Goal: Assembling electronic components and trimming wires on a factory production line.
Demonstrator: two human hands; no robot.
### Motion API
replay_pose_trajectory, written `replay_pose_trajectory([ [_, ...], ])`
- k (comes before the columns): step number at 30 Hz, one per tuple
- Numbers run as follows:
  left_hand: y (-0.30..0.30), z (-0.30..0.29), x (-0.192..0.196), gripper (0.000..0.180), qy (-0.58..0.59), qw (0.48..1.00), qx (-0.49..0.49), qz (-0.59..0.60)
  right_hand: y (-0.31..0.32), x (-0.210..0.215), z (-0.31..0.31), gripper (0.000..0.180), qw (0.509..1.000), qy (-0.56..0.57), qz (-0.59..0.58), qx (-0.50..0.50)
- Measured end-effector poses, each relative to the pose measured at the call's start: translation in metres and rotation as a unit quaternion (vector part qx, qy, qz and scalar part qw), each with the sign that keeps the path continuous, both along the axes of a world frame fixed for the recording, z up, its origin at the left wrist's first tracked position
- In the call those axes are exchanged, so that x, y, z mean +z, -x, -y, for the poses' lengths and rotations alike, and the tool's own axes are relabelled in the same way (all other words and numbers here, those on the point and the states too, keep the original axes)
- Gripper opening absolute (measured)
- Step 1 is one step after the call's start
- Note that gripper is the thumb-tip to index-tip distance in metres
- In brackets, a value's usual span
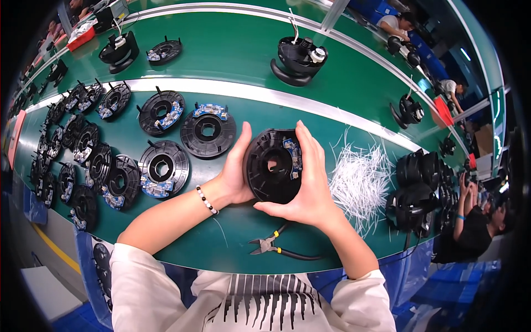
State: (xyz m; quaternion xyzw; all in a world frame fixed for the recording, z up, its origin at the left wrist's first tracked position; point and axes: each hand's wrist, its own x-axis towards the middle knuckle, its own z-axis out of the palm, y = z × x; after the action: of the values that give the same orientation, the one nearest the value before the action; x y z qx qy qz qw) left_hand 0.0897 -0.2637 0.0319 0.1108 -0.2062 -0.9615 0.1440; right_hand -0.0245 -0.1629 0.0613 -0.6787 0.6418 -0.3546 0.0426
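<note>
Between both hands, above the table's middle, is a round black plastic base (pixel 259 177) with a hole in its centre. A curved blue circuit board (pixel 293 155) sits along its right side. My left hand (pixel 238 174) supports the left edge, thumb pointing up. From the right, my right hand (pixel 312 185) grips the rim, fingers at the top and thumb at the bottom. Side cutters (pixel 269 243) with black and yellow handles lie beneath the hands, jaws pointing left. Just left of the held base rests another black disc (pixel 207 143) with a blue board.
Many similar black discs (pixel 121 182) cover the left side. A heap of thin white strips (pixel 360 182) lies right of my hands, beside stacked black housings (pixel 415 193). Beyond a pale rail, black assemblies (pixel 298 58) stand on a green surface (pixel 221 44). Other people work at right.
</note>
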Motion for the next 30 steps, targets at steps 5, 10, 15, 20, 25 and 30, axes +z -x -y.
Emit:
replay_pose_trajectory([
  [5, 0.001, 0.0, -0.001, 0.078, 0.007, 1.0, -0.022, 0.018, 0.006, 0.008, -0.001, 0.115, 0.998, -0.061, 0.004, 0.033],
  [10, 0.002, 0.001, -0.004, 0.078, 0.006, 0.999, -0.052, 0.013, 0.015, 0.014, -0.003, 0.116, 0.995, -0.074, 0.003, 0.064],
  [15, 0.005, -0.004, -0.001, 0.06, 0.029, 0.999, -0.007, 0.011, 0.019, 0.0, -0.006, 0.117, 0.997, -0.009, 0.044, 0.062],
  [20, 0.008, -0.017, 0.009, 0.039, 0.002, 1.0, -0.006, -0.011, 0.01, -0.012, -0.023, 0.122, 0.997, 0.019, 0.075, -0.008],
  [25, 0.042, -0.016, 0.019, 0.038, 0.049, 0.997, 0.002, 0.065, 0.031, -0.011, -0.035, 0.12, 0.993, 0.026, 0.108, -0.043],
  [30, 0.09, 0.042, 0.023, 0.033, 0.103, 0.976, 0.113, 0.158, 0.065, 0.019, -0.085, 0.082, 0.985, 0.111, 0.01, -0.131],
])
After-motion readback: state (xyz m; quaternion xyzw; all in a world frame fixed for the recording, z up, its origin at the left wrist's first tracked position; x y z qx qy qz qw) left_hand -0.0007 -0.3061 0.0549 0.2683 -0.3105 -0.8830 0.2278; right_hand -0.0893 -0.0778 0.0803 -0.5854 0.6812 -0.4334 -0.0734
